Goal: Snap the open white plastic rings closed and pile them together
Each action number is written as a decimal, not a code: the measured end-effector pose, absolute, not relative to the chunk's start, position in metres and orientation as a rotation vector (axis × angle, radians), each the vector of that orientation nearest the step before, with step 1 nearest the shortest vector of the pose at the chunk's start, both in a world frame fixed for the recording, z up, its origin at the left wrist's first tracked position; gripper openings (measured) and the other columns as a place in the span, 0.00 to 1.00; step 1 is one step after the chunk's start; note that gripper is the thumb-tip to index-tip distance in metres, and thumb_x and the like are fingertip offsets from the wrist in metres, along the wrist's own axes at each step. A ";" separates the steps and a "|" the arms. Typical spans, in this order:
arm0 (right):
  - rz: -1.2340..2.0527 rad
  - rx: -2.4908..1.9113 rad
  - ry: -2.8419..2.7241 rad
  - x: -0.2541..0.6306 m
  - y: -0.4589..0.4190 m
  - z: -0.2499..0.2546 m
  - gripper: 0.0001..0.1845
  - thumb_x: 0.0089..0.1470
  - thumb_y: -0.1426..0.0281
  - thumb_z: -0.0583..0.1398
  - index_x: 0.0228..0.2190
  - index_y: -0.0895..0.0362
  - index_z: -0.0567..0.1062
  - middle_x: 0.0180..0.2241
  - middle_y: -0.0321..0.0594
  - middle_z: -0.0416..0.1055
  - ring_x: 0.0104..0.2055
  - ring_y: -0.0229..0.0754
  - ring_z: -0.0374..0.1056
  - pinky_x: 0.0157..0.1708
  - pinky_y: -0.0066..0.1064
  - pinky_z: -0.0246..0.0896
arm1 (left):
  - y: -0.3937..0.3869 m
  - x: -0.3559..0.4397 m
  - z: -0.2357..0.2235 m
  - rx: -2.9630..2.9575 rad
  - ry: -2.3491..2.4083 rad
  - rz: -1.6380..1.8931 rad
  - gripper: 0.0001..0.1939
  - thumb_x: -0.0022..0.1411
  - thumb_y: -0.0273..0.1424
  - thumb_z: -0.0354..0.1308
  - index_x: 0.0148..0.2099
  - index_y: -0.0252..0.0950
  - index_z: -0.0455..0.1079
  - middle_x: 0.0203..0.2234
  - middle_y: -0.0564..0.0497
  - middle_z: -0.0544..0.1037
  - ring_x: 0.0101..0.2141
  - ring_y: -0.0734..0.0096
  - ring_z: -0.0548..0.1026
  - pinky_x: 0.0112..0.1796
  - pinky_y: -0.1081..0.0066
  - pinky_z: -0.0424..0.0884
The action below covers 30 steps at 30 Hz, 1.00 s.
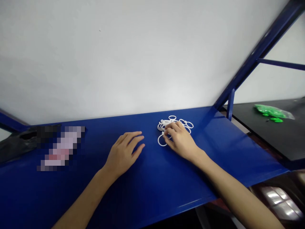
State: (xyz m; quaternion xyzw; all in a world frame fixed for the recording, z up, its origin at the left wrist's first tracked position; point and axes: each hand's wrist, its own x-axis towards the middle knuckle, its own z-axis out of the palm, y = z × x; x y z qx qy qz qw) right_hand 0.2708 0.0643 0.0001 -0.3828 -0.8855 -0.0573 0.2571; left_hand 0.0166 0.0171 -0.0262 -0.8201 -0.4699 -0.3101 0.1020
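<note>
**Right hand on ring pile**

Your right hand (180,140) rests its grip loosely over the white rings (175,128), grasping nothing yet. Left hand (124,152) lies flat, released, on the blue table (152,187). The rings look light, thin, and slippery; pinch one rim.

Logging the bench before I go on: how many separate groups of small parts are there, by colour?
White plastic rings, one heap on the blue metal shelf, under the right hand: 1
Green plastic parts, one bagged cluster on the black table: 1
Total: 2
</note>
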 end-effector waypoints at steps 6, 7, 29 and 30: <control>0.150 -0.875 -2.435 0.253 0.049 -0.004 0.10 0.67 0.70 0.54 0.36 0.60 0.74 0.38 0.46 0.73 0.40 0.44 0.69 0.43 0.38 0.68 | -0.005 0.041 -0.014 -2.527 -0.867 -0.893 0.07 0.67 0.28 0.57 0.47 0.38 0.74 0.41 0.48 0.81 0.39 0.66 0.77 0.44 0.63 0.73; 0.173 -0.861 -2.443 0.252 0.048 -0.005 0.11 0.67 0.70 0.53 0.37 0.60 0.74 0.38 0.46 0.73 0.40 0.44 0.69 0.43 0.37 0.68 | -0.005 0.042 -0.015 -2.528 -0.865 -0.850 0.07 0.68 0.28 0.57 0.46 0.38 0.74 0.41 0.48 0.81 0.39 0.66 0.77 0.44 0.62 0.73; -0.108 -0.573 -2.677 0.248 0.048 -0.012 0.17 0.72 0.64 0.49 0.38 0.59 0.73 0.35 0.38 0.75 0.32 0.38 0.69 0.33 0.31 0.60 | 0.008 0.030 -0.024 -2.581 -1.049 -0.825 0.13 0.72 0.23 0.47 0.36 0.37 0.70 0.31 0.52 0.77 0.31 0.69 0.71 0.37 0.66 0.66; -0.125 -0.578 -2.678 0.247 0.047 -0.014 0.17 0.72 0.64 0.49 0.37 0.58 0.73 0.33 0.36 0.74 0.31 0.38 0.68 0.32 0.32 0.58 | 0.007 0.031 -0.023 -2.573 -1.059 -0.809 0.14 0.72 0.23 0.47 0.34 0.37 0.69 0.29 0.53 0.77 0.30 0.69 0.70 0.35 0.66 0.65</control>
